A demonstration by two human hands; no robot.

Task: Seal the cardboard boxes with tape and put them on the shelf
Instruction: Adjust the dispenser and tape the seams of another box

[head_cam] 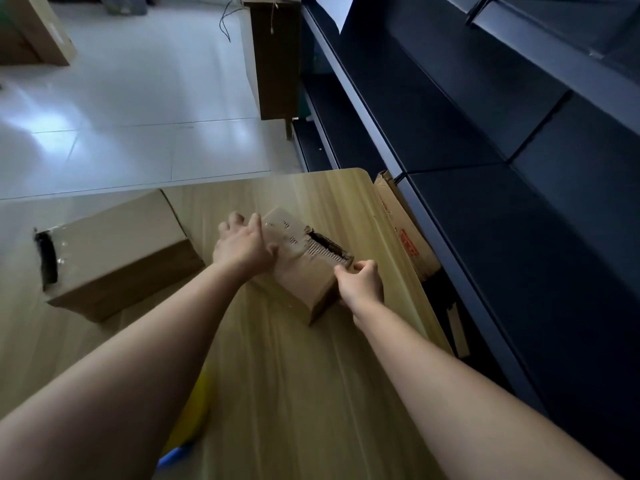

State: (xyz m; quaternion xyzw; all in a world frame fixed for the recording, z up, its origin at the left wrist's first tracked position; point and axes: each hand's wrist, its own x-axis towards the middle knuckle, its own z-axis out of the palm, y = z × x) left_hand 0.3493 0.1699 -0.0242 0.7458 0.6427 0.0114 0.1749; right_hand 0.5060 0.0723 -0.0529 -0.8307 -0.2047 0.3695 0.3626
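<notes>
Pale tiled floor (131,109) behind a light wooden table (311,393). At the table's left edge, a large cardboard box (121,251) lies with a black strip (48,258) on its left end. Centre: the left hand (244,247), fingers straight and spread, presses on the left side of a small cardboard box (304,271), which rests on the table with its top torn open in a dark slit. The right hand (360,284), fingers curled, pinches this box's near right edge. A printed carton (405,233) stands between table and dark shelf (519,202), far right
</notes>
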